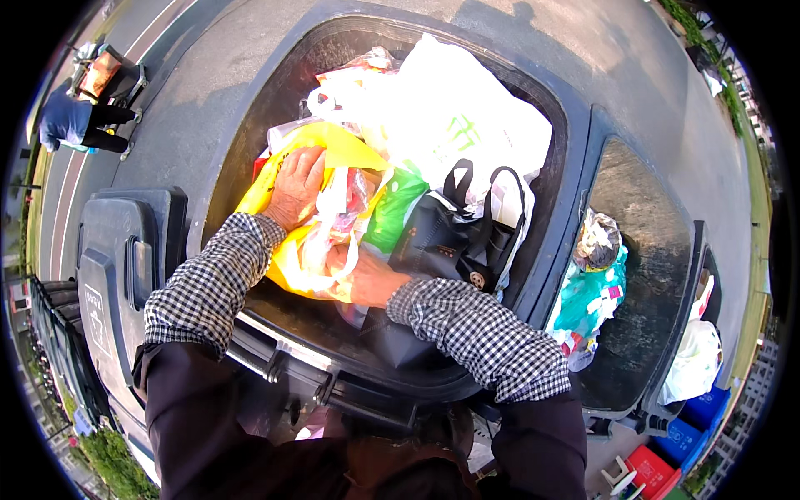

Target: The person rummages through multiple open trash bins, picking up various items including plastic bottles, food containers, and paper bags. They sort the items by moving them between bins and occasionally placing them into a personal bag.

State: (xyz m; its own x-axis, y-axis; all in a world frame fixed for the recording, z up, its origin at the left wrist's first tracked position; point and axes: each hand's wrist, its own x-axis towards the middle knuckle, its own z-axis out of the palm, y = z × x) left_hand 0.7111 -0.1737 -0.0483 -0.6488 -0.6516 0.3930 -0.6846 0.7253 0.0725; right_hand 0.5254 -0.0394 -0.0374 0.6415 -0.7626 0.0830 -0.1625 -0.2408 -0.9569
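Observation:
An open black wheeled bin (565, 181) stands before me, filled with bagged waste. My left hand (295, 187) lies spread over the upper left part of a yellow plastic bag (294, 265); whether its fingers pinch the film is unclear. At the bag's lower right is my right hand (362, 278), its fingers partly hidden by a white bag handle and clear plastic. Right of the yellow bag are a green plastic bag (390, 212) and a black carrier bag (431, 240) with black handles. A large white bag (462, 106) fills the bin's far side.
A closed bin (119, 250) stands left. On the right, another open bin (656, 300) holds a teal bag (590, 300); beyond it lie a white bag (694, 362), blue bins (706, 406) and a red bin (650, 469). A person (75, 119) with a loaded cart is at the upper left.

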